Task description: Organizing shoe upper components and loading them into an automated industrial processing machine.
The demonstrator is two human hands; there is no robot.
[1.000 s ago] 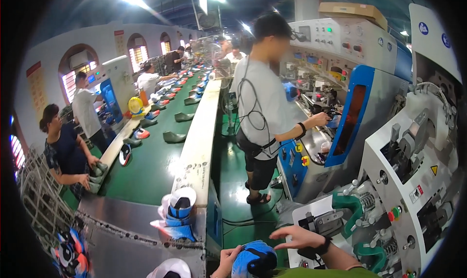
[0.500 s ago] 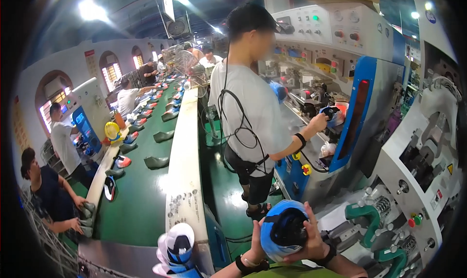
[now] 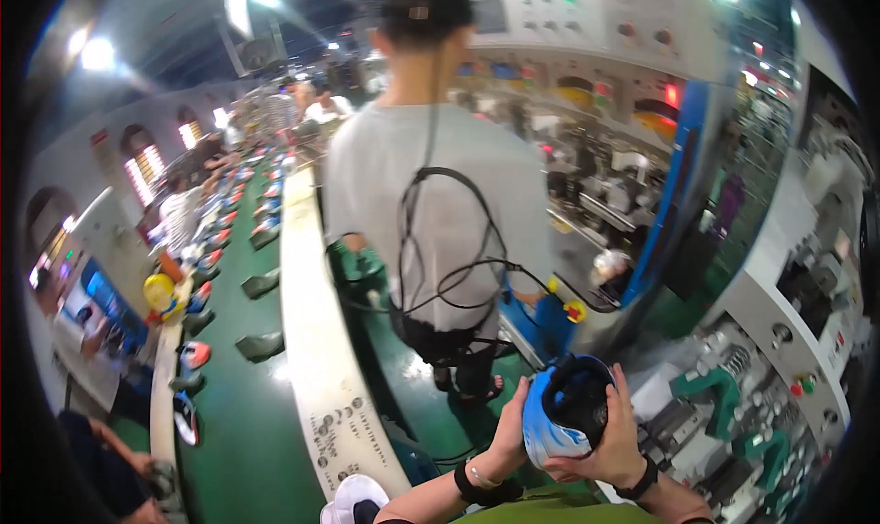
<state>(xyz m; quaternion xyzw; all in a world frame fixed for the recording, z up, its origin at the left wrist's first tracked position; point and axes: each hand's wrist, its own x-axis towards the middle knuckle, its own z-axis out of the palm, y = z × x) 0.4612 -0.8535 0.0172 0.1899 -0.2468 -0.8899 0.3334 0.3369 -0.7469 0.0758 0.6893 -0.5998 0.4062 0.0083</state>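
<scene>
A blue-and-white shoe upper [image 3: 556,428] with a dark padded collar is held between my two hands, its opening facing up. My left hand [image 3: 506,440] presses against its left side. Along its right side and underneath, the fingers of my right hand [image 3: 620,446] are wrapped. What lies deep inside the opening is too dark to make out. Below and left of my left forearm, white shoe parts [image 3: 353,498] show at the lower edge.
Just ahead stands a co-worker in a grey shirt [image 3: 431,203], facing a large machine [image 3: 587,61]. To the left runs a green conveyor [image 3: 229,414] with a pale edge [image 3: 316,322], carrying shoes and grey foot forms [image 3: 259,345]. Close on the right is a machine with green clamps [image 3: 710,396].
The shoe upper has shifted right and tilted, so more of its blue side shows. The co-worker ahead has turned their back to me, with the arm drawn away from the machine.
</scene>
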